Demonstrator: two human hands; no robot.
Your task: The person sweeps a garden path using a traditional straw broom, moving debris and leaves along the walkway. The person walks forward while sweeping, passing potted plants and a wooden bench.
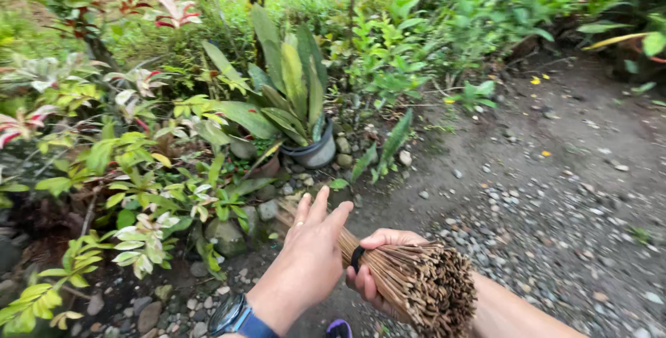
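One stick broom (416,279), a bundle of thin brown ribs with a black band, cut ends toward the camera. Right hand (374,268) wraps the bundle just behind the band, grip closed on it. Left hand (312,251) is flat-open, fingers spread, resting over the ribs. Grey pot (312,150) with broad leaves beyond, gravel path (555,192) to the right.
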